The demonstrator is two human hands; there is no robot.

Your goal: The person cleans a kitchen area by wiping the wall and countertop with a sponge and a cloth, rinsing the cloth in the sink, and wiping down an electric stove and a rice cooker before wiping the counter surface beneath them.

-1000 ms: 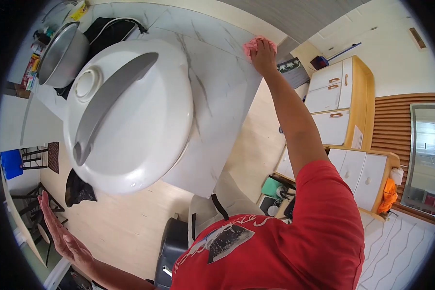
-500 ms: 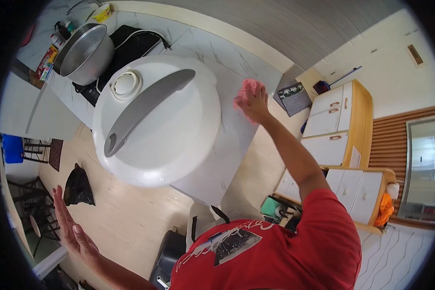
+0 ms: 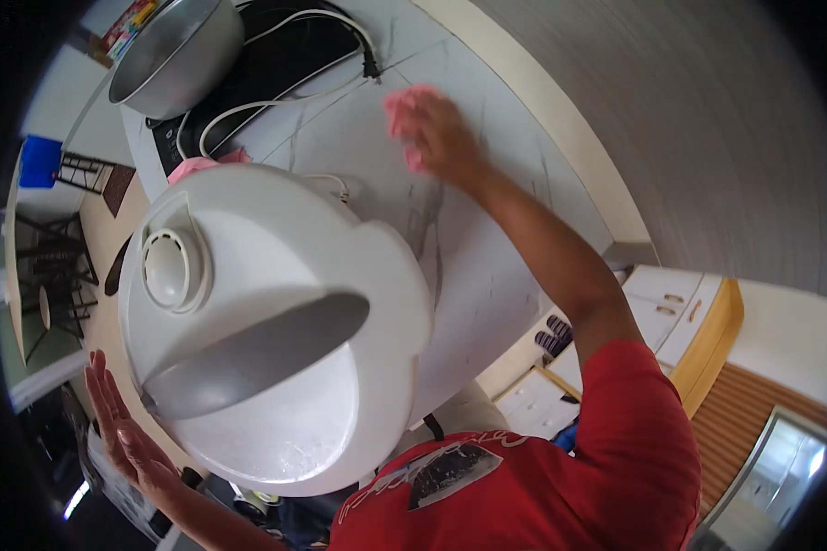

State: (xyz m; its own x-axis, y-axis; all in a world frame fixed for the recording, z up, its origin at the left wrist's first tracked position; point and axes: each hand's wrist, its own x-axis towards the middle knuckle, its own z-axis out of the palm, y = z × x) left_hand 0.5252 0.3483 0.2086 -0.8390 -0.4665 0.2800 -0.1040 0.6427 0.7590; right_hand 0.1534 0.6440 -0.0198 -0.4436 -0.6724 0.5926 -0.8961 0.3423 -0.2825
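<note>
My right hand (image 3: 446,142) presses a pink cloth (image 3: 404,108) against the white marble-patterned counter (image 3: 487,230), close to a black power plug (image 3: 370,69). Its fingers are bent over the cloth and slightly blurred. A large white rice cooker (image 3: 386,275) with a grey lid handle (image 3: 266,354) and a round steam vent (image 3: 167,268) fills the middle of the view. At the cooker's lower left, my left hand (image 3: 130,441) is raised with its fingers stretched out, holding nothing. More pink cloth (image 3: 202,167) shows behind the cooker's left side.
A silver pot (image 3: 179,60) stands at the counter's far left, beside a black flat cooktop (image 3: 289,50) with a white cord lying over it. A grey wall (image 3: 597,110) borders the back. White cabinets (image 3: 662,303) with wood trim are off to the right.
My right hand and the pink cloth have moved from the counter's right end back toward the plug. The view has turned and come closer to the cooker. My left hand stays raised.
</note>
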